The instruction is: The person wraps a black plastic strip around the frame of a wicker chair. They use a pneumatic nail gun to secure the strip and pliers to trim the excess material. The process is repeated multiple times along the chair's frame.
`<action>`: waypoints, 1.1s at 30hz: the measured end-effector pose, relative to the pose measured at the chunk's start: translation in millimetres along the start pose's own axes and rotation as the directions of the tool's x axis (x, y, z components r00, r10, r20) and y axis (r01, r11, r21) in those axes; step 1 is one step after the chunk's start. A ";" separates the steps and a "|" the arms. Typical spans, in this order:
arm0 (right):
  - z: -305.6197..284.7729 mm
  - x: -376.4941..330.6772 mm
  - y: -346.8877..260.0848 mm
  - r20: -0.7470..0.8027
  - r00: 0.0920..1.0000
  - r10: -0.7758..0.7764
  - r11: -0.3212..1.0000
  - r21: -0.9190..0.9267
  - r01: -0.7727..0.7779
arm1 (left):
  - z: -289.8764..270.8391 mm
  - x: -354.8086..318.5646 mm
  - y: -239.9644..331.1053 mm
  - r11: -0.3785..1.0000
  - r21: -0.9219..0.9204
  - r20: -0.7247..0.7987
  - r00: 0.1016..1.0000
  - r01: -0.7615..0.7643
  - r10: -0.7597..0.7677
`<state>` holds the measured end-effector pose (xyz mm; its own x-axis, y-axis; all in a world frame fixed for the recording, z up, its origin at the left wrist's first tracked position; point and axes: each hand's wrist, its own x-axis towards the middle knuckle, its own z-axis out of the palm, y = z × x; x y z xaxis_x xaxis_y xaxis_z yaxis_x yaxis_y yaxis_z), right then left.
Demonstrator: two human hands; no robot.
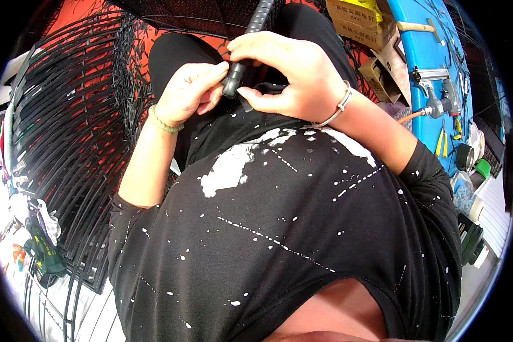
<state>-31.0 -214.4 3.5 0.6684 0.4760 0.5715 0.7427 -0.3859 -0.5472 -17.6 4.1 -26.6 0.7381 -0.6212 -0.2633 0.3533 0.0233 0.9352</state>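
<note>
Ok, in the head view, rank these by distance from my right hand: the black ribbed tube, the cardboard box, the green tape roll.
From the right hand:
1. Black ribbed tube, gripped, centre top.
2. Cardboard box, upper right.
3. Green tape roll, far right edge.

Two hands: left hand [189,91], right hand [288,71]; one black ribbed tube [246,40]; two bracelets; cardboard boxes, perhaps three.

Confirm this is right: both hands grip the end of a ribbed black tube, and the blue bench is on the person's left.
Wrong side. The head view shows the blue bench on the person's right. Both the left hand and right hand do grip the ribbed black tube.
</note>
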 end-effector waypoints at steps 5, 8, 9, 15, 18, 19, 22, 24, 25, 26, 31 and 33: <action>-1.1 0.3 -5.6 0.030 0.994 0.102 0.993 -0.065 -0.100 | 0.6 -0.4 8.8 0.991 0.129 0.005 1.000 0.020 -0.020; 0.2 0.6 -7.2 0.020 0.993 0.115 0.991 -0.068 -0.113 | -0.5 0.2 12.8 0.982 0.190 0.021 1.000 0.002 -0.006; 0.8 0.3 -7.8 0.008 0.994 0.108 0.992 -0.068 -0.107 | -0.1 0.7 12.7 0.980 0.198 0.022 1.000 -0.006 0.002; 2.8 -0.7 -7.1 -0.002 0.993 0.122 0.992 -0.033 -0.122 | 1.5 2.0 12.8 0.985 0.163 0.065 0.997 -0.061 0.051; 2.4 0.9 -6.2 0.008 0.991 0.135 0.991 -0.026 -0.134 | -5.2 9.7 6.8 0.997 0.022 0.126 0.990 -0.074 0.071; 1.6 1.3 -6.2 0.020 0.989 0.143 0.989 -0.021 -0.143 | -7.2 11.6 4.4 0.997 -0.030 0.149 0.986 -0.067 0.070; 3.2 1.8 -6.1 0.016 0.990 0.138 0.990 -0.009 -0.138 | -7.3 13.1 -5.2 0.978 -0.186 0.158 0.980 -0.095 0.125; 4.0 2.6 -5.6 0.011 0.991 0.132 0.991 0.019 -0.133 | -6.6 13.2 -14.5 0.949 -0.288 0.157 0.971 -0.131 0.182; 3.2 3.5 -5.6 0.012 0.991 0.134 0.990 0.036 -0.134 | -6.1 13.1 -15.4 0.945 -0.305 0.142 0.976 -0.117 0.167; 2.3 4.0 -5.5 0.012 0.990 0.139 0.989 0.048 -0.139 | -5.5 14.3 -16.8 0.941 -0.318 0.142 0.975 -0.116 0.169; 2.0 -4.3 0.1 0.066 0.969 0.237 0.944 0.218 -0.246 | -6.8 18.0 -26.1 0.914 -0.390 0.162 0.969 -0.108 0.184; 2.5 -6.8 1.1 0.069 0.963 0.260 0.911 0.314 -0.268 | -6.9 17.1 -26.6 0.903 -0.419 0.171 0.967 -0.100 0.187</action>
<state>-34.9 -216.1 -2.6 0.8339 0.4129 0.3662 0.4847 -0.2308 -0.8437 -10.4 -1.7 -57.6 0.6816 -0.7307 -0.0393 0.4856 0.4114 0.7713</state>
